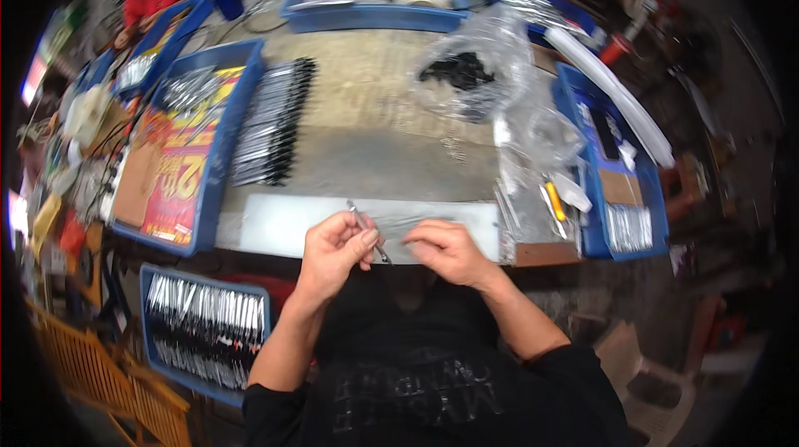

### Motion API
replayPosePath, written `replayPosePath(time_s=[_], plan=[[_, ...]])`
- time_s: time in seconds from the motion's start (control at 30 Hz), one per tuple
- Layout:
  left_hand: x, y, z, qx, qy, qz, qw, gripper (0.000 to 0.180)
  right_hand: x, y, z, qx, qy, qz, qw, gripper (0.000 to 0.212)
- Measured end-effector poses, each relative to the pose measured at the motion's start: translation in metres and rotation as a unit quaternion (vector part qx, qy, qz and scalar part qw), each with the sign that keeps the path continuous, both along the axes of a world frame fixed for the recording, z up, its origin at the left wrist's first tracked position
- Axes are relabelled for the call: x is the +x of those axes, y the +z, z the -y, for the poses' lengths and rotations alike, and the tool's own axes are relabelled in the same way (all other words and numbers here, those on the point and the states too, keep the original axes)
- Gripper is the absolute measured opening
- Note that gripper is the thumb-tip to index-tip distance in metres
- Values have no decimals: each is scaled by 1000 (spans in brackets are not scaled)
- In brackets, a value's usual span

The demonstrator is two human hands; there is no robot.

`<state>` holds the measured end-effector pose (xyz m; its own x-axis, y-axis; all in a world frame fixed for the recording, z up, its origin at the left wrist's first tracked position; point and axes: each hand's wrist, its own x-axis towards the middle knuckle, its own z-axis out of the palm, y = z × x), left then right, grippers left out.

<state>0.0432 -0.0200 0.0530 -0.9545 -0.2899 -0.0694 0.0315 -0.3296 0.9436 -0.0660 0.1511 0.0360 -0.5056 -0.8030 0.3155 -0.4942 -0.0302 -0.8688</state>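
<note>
My left hand [337,251] pinches a slim silver metal tool with a dark lower end [359,218] between thumb and fingers. The tool slants over the front edge of the bench; its exact kind is too blurred to make out. My right hand [454,254] is just to the right of it, apart from the tool, with fingers loosely bent and stretched toward it; nothing shows in them. Beneath both hands lies a pale, glossy strip [283,222]. Left of centre, a long row of similar silver tools with black ends [273,122] lies on the bench.
A blue tray [250,72] with printed sheets stands left, another blue tray [657,222] right. A clear plastic bag with black pieces [458,72] lies at the back right, near a yellow-handled tool [555,201]. Below left, a blue bin [268,314] holds many tools. Another person sits far left.
</note>
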Motion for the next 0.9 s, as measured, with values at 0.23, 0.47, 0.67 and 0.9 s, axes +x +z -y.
replayPosePath(time_s=[0.23,0.47,0.67,0.9], plan=[[-10,-28,-41,49,13,-51,997,9,19,-4,-12,4,14,74,997,17],[-7,-26,-36,45,26,-29,998,13,-15,-4,-56,32,-241,-26,970,16],[-4,-32,-30,21,43,-25,999,12,-67,-22,-104,293,-373,-174,863,19],[-4,-36,-37,7,31,-21,999,12,-69,-22,-101,393,-350,-200,826,20]])
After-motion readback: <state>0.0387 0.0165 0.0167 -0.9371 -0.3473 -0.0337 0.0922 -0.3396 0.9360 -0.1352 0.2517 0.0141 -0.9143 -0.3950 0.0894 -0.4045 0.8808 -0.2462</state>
